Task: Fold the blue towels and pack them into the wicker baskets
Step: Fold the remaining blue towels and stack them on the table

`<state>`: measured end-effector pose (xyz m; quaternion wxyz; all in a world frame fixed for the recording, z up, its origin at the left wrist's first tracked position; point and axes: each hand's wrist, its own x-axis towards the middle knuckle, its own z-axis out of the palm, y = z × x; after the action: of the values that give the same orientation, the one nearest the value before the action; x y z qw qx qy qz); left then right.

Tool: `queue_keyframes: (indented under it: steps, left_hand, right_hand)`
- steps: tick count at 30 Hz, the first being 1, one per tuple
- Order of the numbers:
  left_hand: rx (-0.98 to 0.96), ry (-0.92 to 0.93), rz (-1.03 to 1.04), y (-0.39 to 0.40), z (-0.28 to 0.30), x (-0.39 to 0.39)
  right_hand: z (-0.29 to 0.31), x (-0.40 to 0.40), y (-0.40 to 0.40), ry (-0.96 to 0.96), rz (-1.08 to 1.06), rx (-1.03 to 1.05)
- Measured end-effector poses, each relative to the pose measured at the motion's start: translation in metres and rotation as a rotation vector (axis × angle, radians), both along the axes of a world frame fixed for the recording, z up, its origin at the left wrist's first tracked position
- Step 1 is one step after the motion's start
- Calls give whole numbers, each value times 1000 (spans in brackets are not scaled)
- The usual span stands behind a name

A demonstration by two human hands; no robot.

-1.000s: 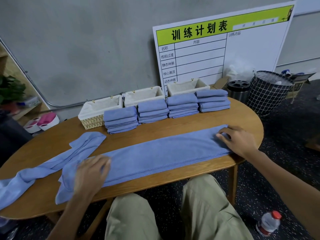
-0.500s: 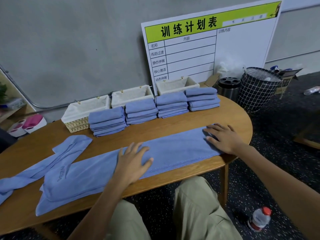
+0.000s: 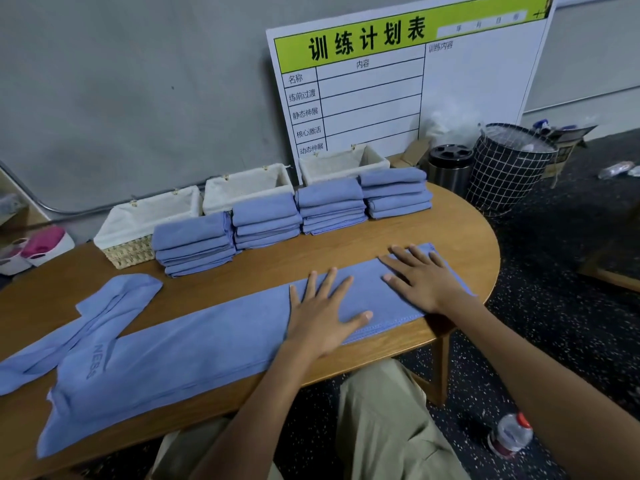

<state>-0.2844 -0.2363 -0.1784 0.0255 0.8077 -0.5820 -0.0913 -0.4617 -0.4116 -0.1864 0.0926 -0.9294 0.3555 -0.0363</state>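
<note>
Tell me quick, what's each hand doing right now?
Left hand: open, fingers straight, pressing flat on the long blue towel.
Right hand: open, fingers spread, pressing the same towel's right end.

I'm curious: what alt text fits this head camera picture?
Both hands, left hand and right hand, press flat on a long blue towel on a wooden table. Behind sit four folded towel stacks and three wicker baskets.

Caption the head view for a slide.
Both hands, left and right, press flat on a long blue towel before folding.
</note>
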Motion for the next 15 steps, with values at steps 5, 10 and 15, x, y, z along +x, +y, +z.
queue_keyframes:
  steps: [5, 10, 15]
  left_hand:
    - [-8, -9, 30, 17, -1, 13]
    - [-9, -17, 58, 38, -2, 29]
    - [4, -43, 142, 74, -2, 58]
  right_hand:
    - [2, -1, 1, 23, -15, -3]
    - [3, -2, 1, 18, -17, -6]
    - [5, -1, 3, 43, -22, -10]
